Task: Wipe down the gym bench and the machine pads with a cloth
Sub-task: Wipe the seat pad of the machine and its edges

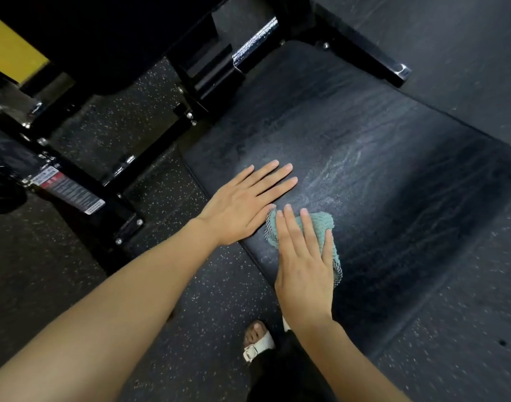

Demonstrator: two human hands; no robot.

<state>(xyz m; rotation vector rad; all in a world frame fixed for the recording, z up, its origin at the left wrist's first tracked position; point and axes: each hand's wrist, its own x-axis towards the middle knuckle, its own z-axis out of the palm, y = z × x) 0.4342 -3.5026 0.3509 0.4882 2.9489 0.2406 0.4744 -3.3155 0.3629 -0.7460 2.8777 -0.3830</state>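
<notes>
Two hands rest on a black bench pad point(379, 134). The left hand point(242, 204) lies flat, fingers straight and together. The right hand point(303, 265), fingers straight, presses a teal cloth point(321, 224) onto the pad's near end. At left, a label point(70, 192) carries writing too small to read.

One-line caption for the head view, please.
Right hand presses a green cloth flat on the black bench pad while the left hand rests open beside it.
</notes>
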